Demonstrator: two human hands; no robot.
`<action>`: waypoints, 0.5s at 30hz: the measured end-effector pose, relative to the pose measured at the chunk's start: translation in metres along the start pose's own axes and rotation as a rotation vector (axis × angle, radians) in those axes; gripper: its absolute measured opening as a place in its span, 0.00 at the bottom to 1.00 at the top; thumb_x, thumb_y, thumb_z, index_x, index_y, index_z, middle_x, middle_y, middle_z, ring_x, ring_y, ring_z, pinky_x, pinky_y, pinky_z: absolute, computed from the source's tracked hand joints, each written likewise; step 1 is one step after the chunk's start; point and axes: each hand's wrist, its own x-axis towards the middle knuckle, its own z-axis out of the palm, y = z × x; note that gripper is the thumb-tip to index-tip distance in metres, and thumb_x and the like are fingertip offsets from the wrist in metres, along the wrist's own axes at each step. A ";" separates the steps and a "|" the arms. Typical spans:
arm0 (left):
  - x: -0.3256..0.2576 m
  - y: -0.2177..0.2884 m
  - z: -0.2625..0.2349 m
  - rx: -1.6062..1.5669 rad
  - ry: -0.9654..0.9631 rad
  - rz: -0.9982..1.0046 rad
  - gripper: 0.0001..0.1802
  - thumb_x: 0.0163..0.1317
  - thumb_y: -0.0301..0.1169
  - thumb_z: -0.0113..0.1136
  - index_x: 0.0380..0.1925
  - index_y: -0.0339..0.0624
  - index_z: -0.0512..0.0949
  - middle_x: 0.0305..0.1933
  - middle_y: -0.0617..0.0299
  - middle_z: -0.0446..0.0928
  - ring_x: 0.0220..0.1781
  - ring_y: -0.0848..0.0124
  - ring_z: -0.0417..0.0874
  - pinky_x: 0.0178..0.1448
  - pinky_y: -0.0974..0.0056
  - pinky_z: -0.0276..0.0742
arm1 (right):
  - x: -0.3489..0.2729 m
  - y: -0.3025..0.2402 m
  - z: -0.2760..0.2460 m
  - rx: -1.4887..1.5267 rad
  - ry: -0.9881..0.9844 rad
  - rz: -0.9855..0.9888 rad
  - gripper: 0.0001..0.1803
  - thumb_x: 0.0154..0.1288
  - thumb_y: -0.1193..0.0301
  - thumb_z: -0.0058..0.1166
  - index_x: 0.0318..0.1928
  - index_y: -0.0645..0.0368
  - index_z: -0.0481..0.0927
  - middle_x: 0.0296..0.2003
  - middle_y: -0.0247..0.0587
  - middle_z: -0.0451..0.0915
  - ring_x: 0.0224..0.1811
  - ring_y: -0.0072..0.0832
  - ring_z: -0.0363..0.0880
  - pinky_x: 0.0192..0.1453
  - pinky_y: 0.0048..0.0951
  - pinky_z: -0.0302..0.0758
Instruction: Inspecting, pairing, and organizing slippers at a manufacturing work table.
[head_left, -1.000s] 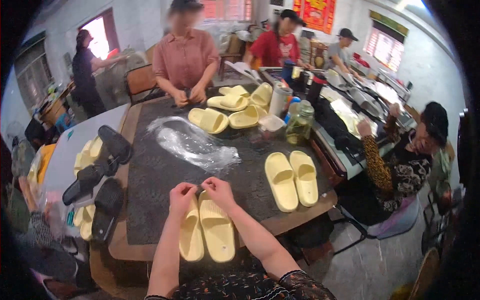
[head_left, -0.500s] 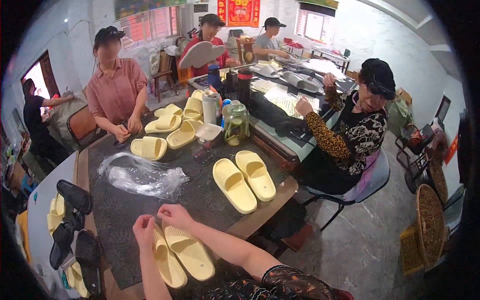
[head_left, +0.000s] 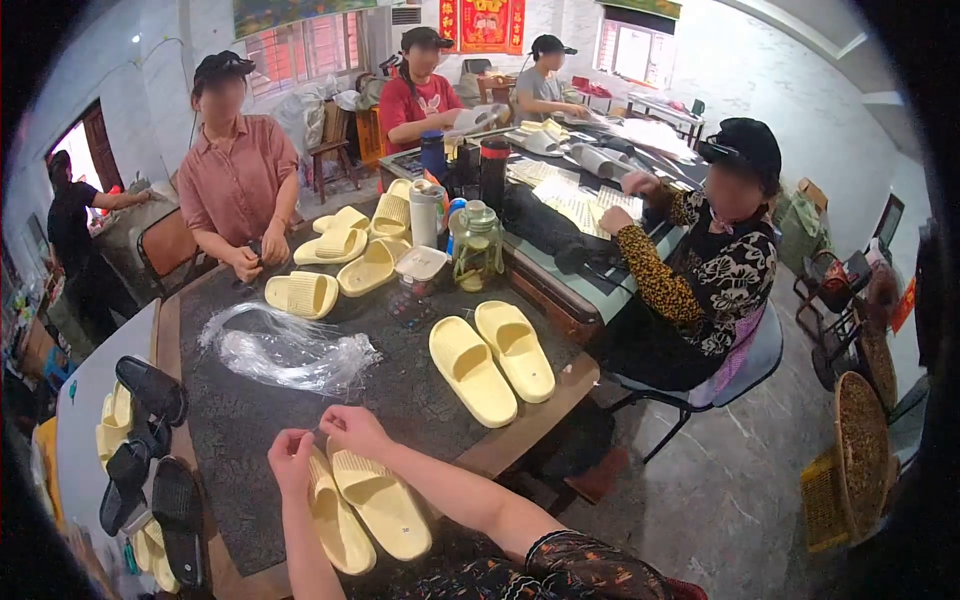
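My left hand (head_left: pixel 292 458) and my right hand (head_left: pixel 357 434) are close together, fingertips pinched, over the toe ends of a pair of pale yellow slide sandals. Whatever they pinch is too thin or too hidden to make out. The left slide (head_left: pixel 340 525) and the right slide (head_left: pixel 385 505) lie side by side on the dark table mat (head_left: pixel 245 430), their toes partly covered by my hands. Beyond my hands lies a loose bundle of clear, shiny plastic strands (head_left: pixel 290 358). To its right rests another pair of yellow slides (head_left: pixel 470 372).
More yellow slides (head_left: pixel 302 294) lie at the table's far side, near a flask (head_left: pixel 425 215), a glass jar (head_left: pixel 478 248) and a plastic tub (head_left: pixel 417 264). Black slides (head_left: pixel 178 510) line the left. Co-workers sit or stand around, one on a chair (head_left: pixel 740 372) at right.
My hands stay nearly in place, still pinched together. A co-worker in red at the back has lowered the grey sole-shaped pieces. The whole view has shifted slightly.
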 end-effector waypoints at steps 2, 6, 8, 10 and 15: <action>0.000 -0.003 -0.001 0.002 0.024 -0.026 0.03 0.58 0.23 0.64 0.30 0.37 0.79 0.27 0.71 0.77 0.29 0.84 0.73 0.34 0.75 0.69 | -0.001 0.000 0.000 0.009 0.005 -0.006 0.11 0.65 0.66 0.58 0.38 0.62 0.80 0.25 0.36 0.81 0.28 0.18 0.76 0.35 0.26 0.74; 0.002 -0.007 -0.003 -0.015 0.001 -0.029 0.03 0.57 0.23 0.64 0.31 0.36 0.80 0.29 0.67 0.79 0.30 0.80 0.77 0.38 0.73 0.74 | -0.001 -0.001 -0.002 -0.018 -0.076 -0.076 0.11 0.65 0.66 0.58 0.39 0.62 0.81 0.26 0.37 0.81 0.28 0.19 0.76 0.36 0.27 0.73; 0.002 -0.007 -0.003 0.029 -0.012 -0.019 0.03 0.57 0.23 0.64 0.31 0.36 0.80 0.29 0.67 0.79 0.31 0.80 0.77 0.38 0.73 0.73 | -0.001 -0.001 -0.002 -0.024 -0.054 -0.053 0.11 0.64 0.66 0.59 0.39 0.62 0.81 0.26 0.37 0.81 0.29 0.19 0.76 0.36 0.27 0.74; 0.002 -0.007 -0.004 -0.013 0.004 -0.020 0.04 0.57 0.23 0.65 0.31 0.36 0.80 0.30 0.67 0.79 0.31 0.80 0.77 0.38 0.73 0.73 | -0.001 -0.002 -0.003 -0.017 -0.036 -0.015 0.11 0.64 0.66 0.59 0.39 0.62 0.81 0.26 0.37 0.81 0.29 0.19 0.76 0.36 0.27 0.74; 0.002 -0.005 -0.003 -0.032 0.002 -0.015 0.03 0.58 0.23 0.64 0.31 0.37 0.79 0.30 0.68 0.79 0.31 0.81 0.76 0.38 0.73 0.73 | 0.000 -0.003 -0.003 -0.019 -0.092 -0.045 0.12 0.64 0.65 0.58 0.39 0.62 0.81 0.26 0.37 0.81 0.28 0.21 0.76 0.35 0.28 0.73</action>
